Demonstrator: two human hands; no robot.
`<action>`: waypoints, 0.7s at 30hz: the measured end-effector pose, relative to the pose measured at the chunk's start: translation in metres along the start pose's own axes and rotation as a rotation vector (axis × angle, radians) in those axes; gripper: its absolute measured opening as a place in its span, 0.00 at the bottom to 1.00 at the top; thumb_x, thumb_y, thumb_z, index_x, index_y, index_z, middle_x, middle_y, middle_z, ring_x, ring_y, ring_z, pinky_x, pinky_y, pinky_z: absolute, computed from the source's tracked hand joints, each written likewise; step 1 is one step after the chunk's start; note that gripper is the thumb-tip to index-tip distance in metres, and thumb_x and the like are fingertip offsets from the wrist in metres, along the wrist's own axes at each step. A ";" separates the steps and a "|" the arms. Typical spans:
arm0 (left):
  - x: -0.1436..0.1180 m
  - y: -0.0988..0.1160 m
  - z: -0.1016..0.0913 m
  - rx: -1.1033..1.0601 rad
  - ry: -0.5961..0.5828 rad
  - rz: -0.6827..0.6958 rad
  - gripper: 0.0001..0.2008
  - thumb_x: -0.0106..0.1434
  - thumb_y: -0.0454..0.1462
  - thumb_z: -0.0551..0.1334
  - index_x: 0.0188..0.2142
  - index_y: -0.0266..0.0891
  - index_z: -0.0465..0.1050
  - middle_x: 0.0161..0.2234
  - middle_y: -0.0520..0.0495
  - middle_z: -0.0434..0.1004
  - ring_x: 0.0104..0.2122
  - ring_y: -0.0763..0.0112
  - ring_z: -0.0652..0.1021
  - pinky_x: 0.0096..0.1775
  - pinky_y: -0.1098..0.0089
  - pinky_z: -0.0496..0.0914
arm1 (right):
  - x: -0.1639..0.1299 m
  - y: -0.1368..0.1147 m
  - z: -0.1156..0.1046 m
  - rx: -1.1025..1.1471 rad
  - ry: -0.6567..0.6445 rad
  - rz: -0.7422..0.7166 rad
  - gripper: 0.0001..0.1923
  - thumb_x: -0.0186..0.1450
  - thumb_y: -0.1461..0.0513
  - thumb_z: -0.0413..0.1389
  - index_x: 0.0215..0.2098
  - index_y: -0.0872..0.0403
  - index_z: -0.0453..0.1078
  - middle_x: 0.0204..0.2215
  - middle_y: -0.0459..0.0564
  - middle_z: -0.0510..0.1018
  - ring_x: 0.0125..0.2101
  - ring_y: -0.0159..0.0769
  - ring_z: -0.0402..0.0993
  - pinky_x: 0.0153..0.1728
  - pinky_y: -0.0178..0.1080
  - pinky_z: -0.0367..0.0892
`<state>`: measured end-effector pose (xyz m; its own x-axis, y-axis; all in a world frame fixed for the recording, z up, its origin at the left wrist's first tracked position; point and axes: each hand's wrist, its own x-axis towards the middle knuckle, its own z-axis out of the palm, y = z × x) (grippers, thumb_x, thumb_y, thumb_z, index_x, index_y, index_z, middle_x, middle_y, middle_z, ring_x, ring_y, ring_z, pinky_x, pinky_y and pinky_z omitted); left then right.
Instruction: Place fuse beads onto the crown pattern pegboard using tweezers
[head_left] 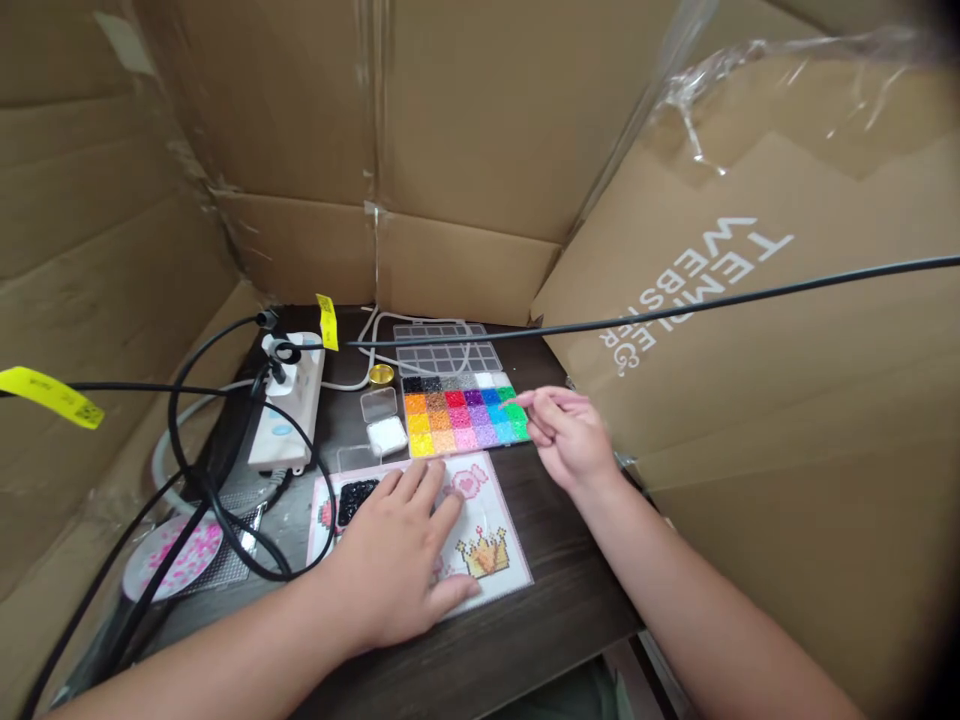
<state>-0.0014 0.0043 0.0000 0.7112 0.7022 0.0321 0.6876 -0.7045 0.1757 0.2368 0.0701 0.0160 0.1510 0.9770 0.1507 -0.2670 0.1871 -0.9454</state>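
While the left hand (397, 565) lies flat with fingers spread on the bead pattern sheet (491, 545), pressing it to the tabletop (540, 600), the right hand (568, 437) hovers at the right end of the bead tray (463, 412), its fingers loosely curled and the forefinger and thumb drawn close together over the green compartments; whether a bead is pinched there is too small to tell. The tray lies just behind the sheet, near the middle of the tabletop, its clear lid (446, 348) folded back toward the far edge. The sheet reaches close to the near edge, a crown picture showing at its near right corner.

Open room is scant. Cardboard walls (465, 130) stand along the far edge and the left side, and a large cardboard box (787, 330) leans in at the right edge, just beside the right hand. A black cable (675, 308) crosses in the air above the tray from right to left. On the left part of the tabletop a white power strip (289, 405) lies with black cords looping around it toward the near left corner, where a round plate of pink beads (176, 558) sits. Between the strip and the tray are small clear boxes (384, 420) and a yellow cap (381, 374). The bare stretch lies in the near right corner, dark wood grain.
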 end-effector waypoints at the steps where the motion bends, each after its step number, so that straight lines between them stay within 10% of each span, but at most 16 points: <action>1: 0.000 0.000 0.000 -0.002 -0.005 -0.002 0.39 0.63 0.63 0.52 0.60 0.38 0.69 0.65 0.28 0.61 0.64 0.38 0.63 0.61 0.43 0.61 | 0.012 -0.002 0.003 0.001 0.009 -0.014 0.12 0.52 0.56 0.71 0.24 0.54 0.77 0.27 0.51 0.83 0.14 0.19 0.48 0.15 0.30 0.43; 7: 0.000 0.002 -0.003 -0.024 -0.016 -0.014 0.39 0.64 0.63 0.50 0.61 0.39 0.68 0.65 0.29 0.60 0.64 0.38 0.63 0.61 0.42 0.61 | 0.055 0.009 0.028 -0.016 0.102 -0.036 0.13 0.48 0.57 0.71 0.23 0.57 0.76 0.26 0.53 0.82 0.14 0.19 0.48 0.14 0.31 0.42; 21: -0.001 0.001 0.000 -0.036 -0.009 0.003 0.39 0.64 0.63 0.49 0.61 0.37 0.67 0.65 0.28 0.60 0.64 0.38 0.63 0.61 0.42 0.62 | 0.043 0.028 0.044 -0.045 0.169 0.114 0.09 0.47 0.60 0.68 0.21 0.57 0.75 0.26 0.56 0.82 0.14 0.21 0.50 0.15 0.32 0.43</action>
<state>-0.0012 0.0028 -0.0002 0.7146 0.6991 0.0242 0.6799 -0.7023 0.2109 0.1936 0.1214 0.0090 0.2807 0.9598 -0.0053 -0.2495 0.0676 -0.9660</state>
